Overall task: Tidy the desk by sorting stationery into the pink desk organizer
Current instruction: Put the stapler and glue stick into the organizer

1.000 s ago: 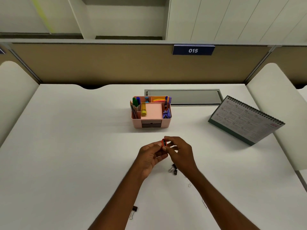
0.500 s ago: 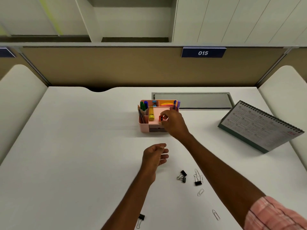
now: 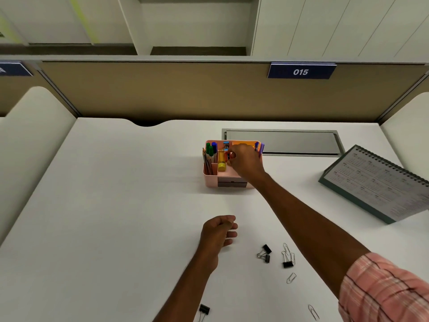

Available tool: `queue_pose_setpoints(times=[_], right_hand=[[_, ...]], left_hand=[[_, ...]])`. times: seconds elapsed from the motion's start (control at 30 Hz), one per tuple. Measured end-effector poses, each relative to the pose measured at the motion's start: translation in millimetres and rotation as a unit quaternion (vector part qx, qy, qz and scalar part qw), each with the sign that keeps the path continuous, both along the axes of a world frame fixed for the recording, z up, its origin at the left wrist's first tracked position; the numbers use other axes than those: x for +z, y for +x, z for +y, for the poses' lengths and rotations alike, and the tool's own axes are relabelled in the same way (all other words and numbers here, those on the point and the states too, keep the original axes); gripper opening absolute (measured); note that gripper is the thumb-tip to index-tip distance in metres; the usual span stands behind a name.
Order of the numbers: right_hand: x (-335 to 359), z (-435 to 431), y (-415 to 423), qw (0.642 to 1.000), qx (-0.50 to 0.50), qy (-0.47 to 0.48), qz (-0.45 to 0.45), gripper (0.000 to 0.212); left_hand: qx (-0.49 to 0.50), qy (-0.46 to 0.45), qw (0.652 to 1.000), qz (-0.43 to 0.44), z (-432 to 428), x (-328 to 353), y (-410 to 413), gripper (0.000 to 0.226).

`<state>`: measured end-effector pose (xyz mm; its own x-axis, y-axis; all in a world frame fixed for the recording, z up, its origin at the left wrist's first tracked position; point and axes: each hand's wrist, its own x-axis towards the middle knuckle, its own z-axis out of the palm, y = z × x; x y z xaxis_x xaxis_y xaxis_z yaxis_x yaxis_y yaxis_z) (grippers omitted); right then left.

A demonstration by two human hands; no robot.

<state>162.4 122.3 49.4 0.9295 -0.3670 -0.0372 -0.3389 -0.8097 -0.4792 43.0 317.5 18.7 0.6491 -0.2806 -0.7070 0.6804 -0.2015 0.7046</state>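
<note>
The right hand (image 3: 246,162) reaches over the pink desk organizer (image 3: 210,180), thumb and fingertips pinching a small red-orange item (image 3: 228,156) above its left-middle compartments, just beside a yellow-capped tube (image 3: 221,166). The left hand (image 3: 218,231) is in front of the organizer, well apart from it, fingers loosely curled and holding nothing. Black binder clips (image 3: 264,253) and paper clips (image 3: 291,277) lie further in front, to the organizer's right

A dark blue sign (image 3: 301,70) on the partition reads "015"; the desk calendar's (image 3: 380,182) print is illegible.
</note>
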Motion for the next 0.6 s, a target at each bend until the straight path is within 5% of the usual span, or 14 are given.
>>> queue_pose_setpoints(times=[0.6], right_hand=[[-1,-6,-5,1.0,-0.022,0.02,-0.005,0.039]], left_hand=[[-0.016,0.021,1.0,-0.016,5,-14,-2,0.017]])
